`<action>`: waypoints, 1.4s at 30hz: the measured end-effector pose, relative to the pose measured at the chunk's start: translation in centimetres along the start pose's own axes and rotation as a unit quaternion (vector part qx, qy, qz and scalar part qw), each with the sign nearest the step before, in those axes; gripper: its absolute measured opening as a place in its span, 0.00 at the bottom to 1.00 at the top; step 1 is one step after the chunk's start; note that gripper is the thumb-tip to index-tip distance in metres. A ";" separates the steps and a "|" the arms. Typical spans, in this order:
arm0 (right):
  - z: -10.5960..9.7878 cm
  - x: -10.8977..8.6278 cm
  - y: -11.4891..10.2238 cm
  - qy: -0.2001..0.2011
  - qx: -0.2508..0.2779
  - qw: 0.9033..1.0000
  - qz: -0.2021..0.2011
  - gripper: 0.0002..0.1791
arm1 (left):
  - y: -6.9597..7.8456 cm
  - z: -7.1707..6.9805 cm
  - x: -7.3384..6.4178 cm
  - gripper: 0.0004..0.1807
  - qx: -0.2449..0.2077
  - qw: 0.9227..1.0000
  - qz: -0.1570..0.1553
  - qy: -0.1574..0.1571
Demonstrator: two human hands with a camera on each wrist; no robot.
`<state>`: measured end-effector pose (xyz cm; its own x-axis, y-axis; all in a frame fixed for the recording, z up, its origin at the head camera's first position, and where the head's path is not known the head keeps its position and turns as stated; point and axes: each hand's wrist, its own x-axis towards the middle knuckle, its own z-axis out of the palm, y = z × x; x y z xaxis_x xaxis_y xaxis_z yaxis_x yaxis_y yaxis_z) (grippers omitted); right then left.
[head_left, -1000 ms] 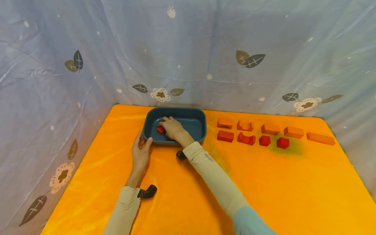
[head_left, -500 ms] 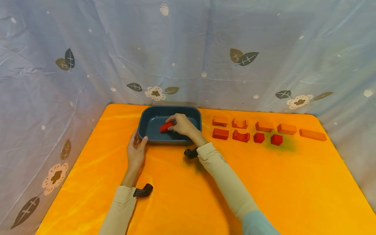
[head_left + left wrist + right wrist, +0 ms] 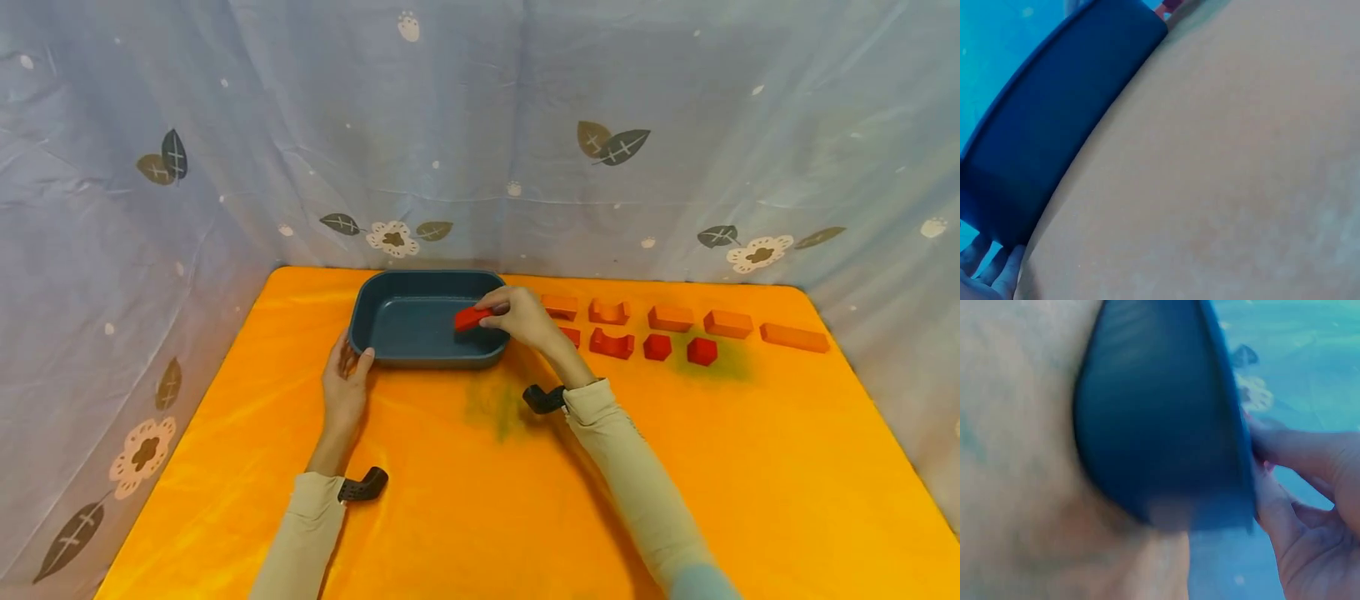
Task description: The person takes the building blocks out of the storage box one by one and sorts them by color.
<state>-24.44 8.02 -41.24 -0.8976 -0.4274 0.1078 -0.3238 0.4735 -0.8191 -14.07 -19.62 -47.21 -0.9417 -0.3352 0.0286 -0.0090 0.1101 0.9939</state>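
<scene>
A dark blue rectangular tub (image 3: 420, 363) stands at the back of the orange-covered table. My left hand (image 3: 345, 392) holds its near left corner, thumb at the front and fingers along the side; the left wrist view shows those fingertips (image 3: 1009, 272) against the tub. Over the tub's right end, my right hand (image 3: 525, 317) pinches a red toy block (image 3: 471, 318) between thumb and fingers. In the right wrist view, the tub's wall (image 3: 1160, 425) mostly hides that block, while the right hand (image 3: 1310, 494) shows behind the rim.
To the right lie two rows of blocks: orange ones behind, such as a long bar (image 3: 793, 337) and an arch (image 3: 609, 312), and red ones in front, including a cube (image 3: 702, 351) and a curved piece (image 3: 611, 342). A patterned curtain (image 3: 480, 125) hangs behind the table.
My right hand has lifted the red block from inside the tub and carried it rightward to the tub's right end. The left hand stays at the corner; the head view has shifted slightly.
</scene>
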 end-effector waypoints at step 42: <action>-18.3 -19.2 10.5 0.299 0.015 0.944 0.141 0.19 | -0.2 0.4 0.1 0.35 -0.003 1.000 0.001 0.017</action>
<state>-16.03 35.31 -41.59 -0.9581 0.2276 0.1737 -0.0456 0.4776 -0.8774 -14.29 -19.34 -47.46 -0.9294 -0.3675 0.0333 -0.0056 0.1042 0.9945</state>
